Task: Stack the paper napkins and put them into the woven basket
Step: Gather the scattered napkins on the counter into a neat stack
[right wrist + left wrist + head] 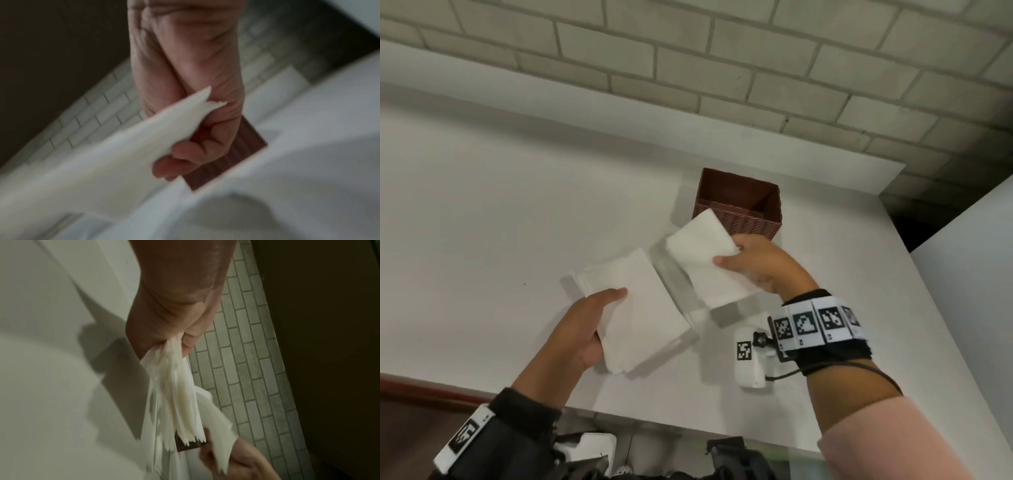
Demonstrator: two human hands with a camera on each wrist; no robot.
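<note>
White napkin stack [635, 301] in left hand [582, 329]; single napkin [705, 260] in right hand [760, 263].

The basket [739, 205] stands open-topped near the brick wall [722, 61], with bare table [482, 205] to its left. A napkin [705, 260] in the right hand [760, 263] overlaps its near rim, partly blocking that approach.

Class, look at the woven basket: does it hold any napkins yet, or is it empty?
Empty as far as visible: the basket shows only bare brown inside; its near floor is hidden behind the napkin.
</note>
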